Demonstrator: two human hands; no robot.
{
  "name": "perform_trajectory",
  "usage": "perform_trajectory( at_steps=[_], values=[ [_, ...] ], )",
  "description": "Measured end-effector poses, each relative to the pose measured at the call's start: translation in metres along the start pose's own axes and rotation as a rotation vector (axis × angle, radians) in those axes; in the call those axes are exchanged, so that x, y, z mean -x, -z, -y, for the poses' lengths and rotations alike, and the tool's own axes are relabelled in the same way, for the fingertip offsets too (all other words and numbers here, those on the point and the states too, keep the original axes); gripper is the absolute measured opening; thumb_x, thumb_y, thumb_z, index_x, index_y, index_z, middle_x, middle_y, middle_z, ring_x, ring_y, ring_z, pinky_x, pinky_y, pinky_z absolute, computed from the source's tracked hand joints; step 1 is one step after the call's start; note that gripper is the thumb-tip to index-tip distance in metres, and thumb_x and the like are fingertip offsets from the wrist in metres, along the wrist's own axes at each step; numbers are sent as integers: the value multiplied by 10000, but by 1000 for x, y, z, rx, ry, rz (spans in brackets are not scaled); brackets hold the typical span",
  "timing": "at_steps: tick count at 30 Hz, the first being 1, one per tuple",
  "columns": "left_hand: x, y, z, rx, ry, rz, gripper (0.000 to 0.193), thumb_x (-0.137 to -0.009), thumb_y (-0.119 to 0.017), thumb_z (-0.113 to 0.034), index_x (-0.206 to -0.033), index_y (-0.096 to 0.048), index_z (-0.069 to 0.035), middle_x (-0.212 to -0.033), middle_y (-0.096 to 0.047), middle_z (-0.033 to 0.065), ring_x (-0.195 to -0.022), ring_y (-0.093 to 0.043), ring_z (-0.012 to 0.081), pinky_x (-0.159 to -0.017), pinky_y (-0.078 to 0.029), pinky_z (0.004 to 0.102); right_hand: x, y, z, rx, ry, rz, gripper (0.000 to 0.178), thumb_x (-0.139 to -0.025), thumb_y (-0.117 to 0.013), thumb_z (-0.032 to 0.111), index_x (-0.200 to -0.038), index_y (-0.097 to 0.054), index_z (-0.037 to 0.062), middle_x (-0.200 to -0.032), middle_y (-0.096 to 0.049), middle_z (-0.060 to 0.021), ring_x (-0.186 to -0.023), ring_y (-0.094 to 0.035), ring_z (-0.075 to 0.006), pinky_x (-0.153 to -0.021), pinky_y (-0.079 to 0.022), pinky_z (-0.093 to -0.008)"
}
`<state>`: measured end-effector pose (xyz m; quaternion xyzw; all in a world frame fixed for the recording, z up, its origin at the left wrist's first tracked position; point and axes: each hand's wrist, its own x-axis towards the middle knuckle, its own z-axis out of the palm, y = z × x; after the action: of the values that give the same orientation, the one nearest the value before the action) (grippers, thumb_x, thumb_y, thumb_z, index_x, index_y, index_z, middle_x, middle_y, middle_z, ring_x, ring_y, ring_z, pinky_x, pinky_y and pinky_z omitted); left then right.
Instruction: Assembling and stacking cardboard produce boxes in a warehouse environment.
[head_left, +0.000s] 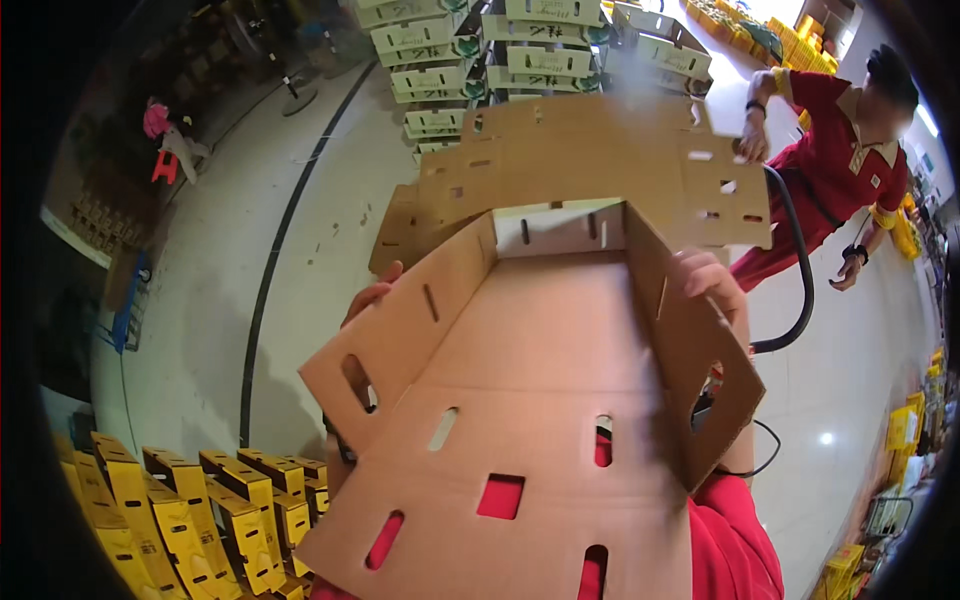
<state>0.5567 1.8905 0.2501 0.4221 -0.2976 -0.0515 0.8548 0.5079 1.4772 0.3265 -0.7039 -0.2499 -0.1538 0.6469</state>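
A partly folded brown cardboard box (560,310) fills the middle, its far end and both side walls standing up. The near end panel (450,490) lies unfolded towards me, with slots and a square hole through which red cloth shows. My left hand (372,292) grips the outside of the left wall; only some fingers show above its edge. Curled over the right wall's top edge is my right hand (712,282), closed on the cardboard. Beyond the box lie flat cardboard blanks (590,150), slotted and overlapping.
A co-worker (840,150) in red stands at the far right, one hand at the blanks' edge. A black hose (803,260) curves beside them. White cartons (545,60) are stacked at the back; yellow cartons (180,510) stand at lower left. A red stool (165,167) is far left.
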Motion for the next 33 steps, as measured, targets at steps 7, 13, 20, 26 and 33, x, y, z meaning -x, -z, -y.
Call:
perform_trajectory(
  at_steps=[7,13,20,26,33],
  values=[
    [-36,-9,8,215,152,71,361,-840,-670,-296,-1085,-520,-77,-1316,-432,130,-1316,-328,335,-1040,-384,492,-1,20,11,-201,-194,77,303,-738,-713,184,-913,-489,81,-1003,-534,-52,-1075,-472,-221,-997,-327,-349],
    [-59,-52,6,-617,225,-92,375,-775,-755,-307,-858,-480,-67,-969,-554,31,-1080,-515,183,-891,-431,318,29,26,17,158,-409,-168,340,-661,-733,100,-839,-445,67,-994,-525,-63,-973,-474,-140,-862,-398,-275],
    [-50,-113,26,-1243,176,-11,449,-669,-810,-277,-895,-494,-51,-954,-565,124,-842,-550,267,-772,-449,346,80,9,29,712,-309,-218,424,-640,-809,120,-881,-470,37,-1070,-527,-136,-891,-554,-232,-753,-465,-310],
    [-19,-108,15,-1033,46,170,442,-692,-769,-68,-1046,-506,-42,-1186,-554,164,-1144,-527,363,-959,-424,414,116,16,53,664,-453,-106,549,-685,-726,39,-1205,-553,64,-1270,-495,-168,-1027,-566,-292,-811,-490,-342],
    [8,-109,-38,-984,545,526,646,-688,-622,112,-1281,-468,-91,-1416,-393,180,-1373,-270,365,-1107,-280,432,121,39,104,474,-676,432,725,-751,-626,51,-1406,-314,63,-1454,-290,-200,-1296,-377,-391,-1045,-358,-384]
  ],
)
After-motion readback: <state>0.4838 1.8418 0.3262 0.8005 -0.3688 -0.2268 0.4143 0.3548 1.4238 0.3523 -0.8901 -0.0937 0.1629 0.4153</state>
